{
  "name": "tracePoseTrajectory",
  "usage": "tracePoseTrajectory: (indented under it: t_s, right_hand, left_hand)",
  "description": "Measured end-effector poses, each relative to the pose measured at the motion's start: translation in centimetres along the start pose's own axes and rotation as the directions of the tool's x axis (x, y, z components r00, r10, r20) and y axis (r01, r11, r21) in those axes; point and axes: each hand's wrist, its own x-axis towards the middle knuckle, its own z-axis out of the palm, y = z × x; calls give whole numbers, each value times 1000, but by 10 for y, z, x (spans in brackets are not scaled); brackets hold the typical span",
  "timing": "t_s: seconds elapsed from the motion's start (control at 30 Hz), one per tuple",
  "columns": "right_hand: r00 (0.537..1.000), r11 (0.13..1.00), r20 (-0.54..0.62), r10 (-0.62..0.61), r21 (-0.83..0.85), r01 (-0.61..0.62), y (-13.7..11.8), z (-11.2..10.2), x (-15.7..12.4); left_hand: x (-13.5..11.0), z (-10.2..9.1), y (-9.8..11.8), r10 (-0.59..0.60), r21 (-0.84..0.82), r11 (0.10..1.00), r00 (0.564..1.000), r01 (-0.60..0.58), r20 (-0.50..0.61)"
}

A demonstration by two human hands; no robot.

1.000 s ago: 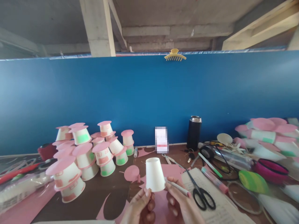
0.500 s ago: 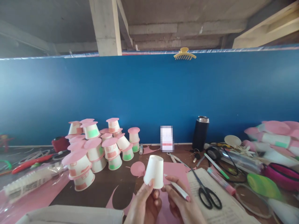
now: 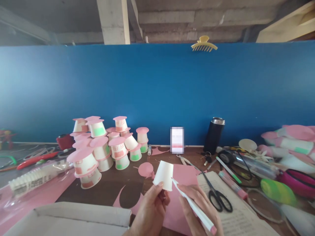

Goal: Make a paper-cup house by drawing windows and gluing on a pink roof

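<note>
Upside down in my left hand (image 3: pixel 153 206) is a plain white paper cup (image 3: pixel 164 174), its rim gripped between thumb and fingers. My right hand (image 3: pixel 200 206) is closed round a white marker (image 3: pixel 194 205) with a pink end. The marker's tip points at the cup's right side, touching or very close to it. Beneath both hands lies a sheet of pink paper (image 3: pixel 176 211). A round pink cutout (image 3: pixel 145 170) rests just beyond the cup, on the left.
Stacked cups with pink round tops (image 3: pixel 118 147) stand at left. A white box (image 3: pixel 81 216) is in the near left. Black-handled scissors (image 3: pixel 220 200) lie on printed paper (image 3: pixel 236 213) at right. Further back are a phone (image 3: pixel 177 140) and a black flask (image 3: pixel 214 136).
The marker has turned so its tip meets or nears the cup's side, and my right hand has shifted slightly right. The cup has tilted. The whole view has moved a little.
</note>
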Motion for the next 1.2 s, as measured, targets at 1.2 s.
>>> tracePoseTrajectory:
  t_s: [1.2]
  right_hand:
    - [857, 783, 35, 515, 387, -486, 29, 11, 3]
  left_hand:
    - [-16, 0, -6, -230, 33, 973, 956, 228, 185]
